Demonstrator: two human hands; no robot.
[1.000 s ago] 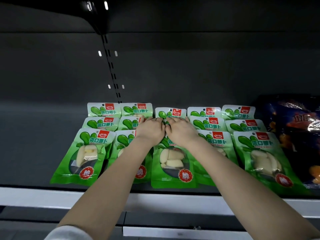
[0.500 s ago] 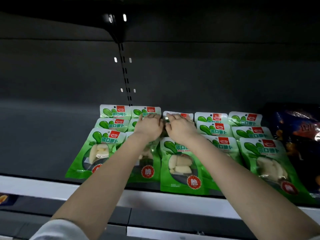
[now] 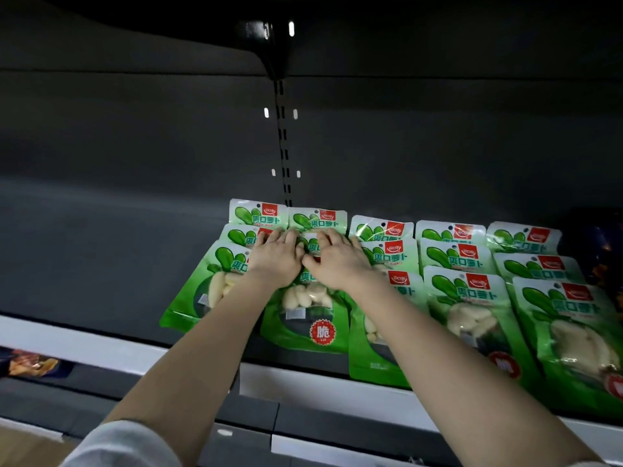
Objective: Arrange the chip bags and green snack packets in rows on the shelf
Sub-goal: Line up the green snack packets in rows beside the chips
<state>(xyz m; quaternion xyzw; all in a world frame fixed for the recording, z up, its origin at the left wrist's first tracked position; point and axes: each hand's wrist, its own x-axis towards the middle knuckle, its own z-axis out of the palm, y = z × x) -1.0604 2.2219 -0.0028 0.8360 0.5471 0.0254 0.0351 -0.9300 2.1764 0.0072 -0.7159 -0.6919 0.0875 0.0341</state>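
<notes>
The green snack packets (image 3: pixel 451 261) sit on the dark shelf (image 3: pixel 101 264) in five columns, three deep, each one overlapping the one behind so only the top strips of the back ones show. Both hands are flat, palms down, side by side on the second column from the left. The left hand (image 3: pixel 274 259) and right hand (image 3: pixel 335 264) touch at the thumbs, fingers spread over the middle packet (image 3: pixel 312 246) there, so most of its label is covered. Not gripping anything as far as I can tell, just pressing. The front packet (image 3: pixel 313 318) in that column is partly under the wrists. The leftmost front packet (image 3: pixel 205 284) is half hidden by the left forearm. Far right, a dark chip bag (image 3: pixel 600 244) is barely readable in the shadow and cut off by the frame. Another bag (image 3: pixel 30 364) peeks out lower left under the white shelf edge (image 3: pixel 84 342), mostly hidden.
</notes>
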